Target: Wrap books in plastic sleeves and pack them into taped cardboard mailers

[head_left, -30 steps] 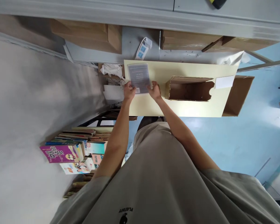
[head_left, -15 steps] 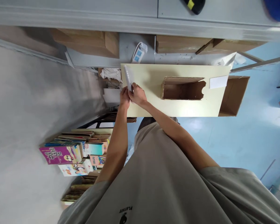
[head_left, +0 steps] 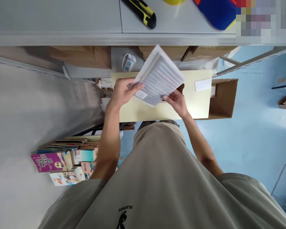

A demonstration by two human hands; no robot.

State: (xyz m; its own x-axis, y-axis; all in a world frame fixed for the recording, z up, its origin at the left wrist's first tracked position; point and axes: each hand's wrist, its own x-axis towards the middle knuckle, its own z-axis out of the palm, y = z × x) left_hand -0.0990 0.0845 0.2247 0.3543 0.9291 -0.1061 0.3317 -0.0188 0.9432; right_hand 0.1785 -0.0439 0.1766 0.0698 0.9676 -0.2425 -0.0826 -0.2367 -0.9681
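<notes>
A pale book [head_left: 158,76] with grey stripes and a small white label near one corner is held up, tilted, above the cream board [head_left: 138,113]. My left hand [head_left: 122,92] grips its left edge, thumb lying on the face toward me. At the lower right edge, my right hand [head_left: 178,101] pinches the book between thumb and fingers. Most of the open cardboard box [head_left: 181,88] on the board is hidden behind the book. A flat white card [head_left: 203,85] lies on the board further right.
Overhead, a grey shelf [head_left: 62,36] carries a black and yellow utility knife [head_left: 143,14] and a blue item [head_left: 216,14]. A power strip [head_left: 128,63] sits among cartons behind the board. An open carton [head_left: 222,98] stands at right; stacked books [head_left: 51,161] are at lower left.
Both hands have risen with the book and moved apart, the right hand going right. The book has turned from edge-on to show its broad face. My view has shifted.
</notes>
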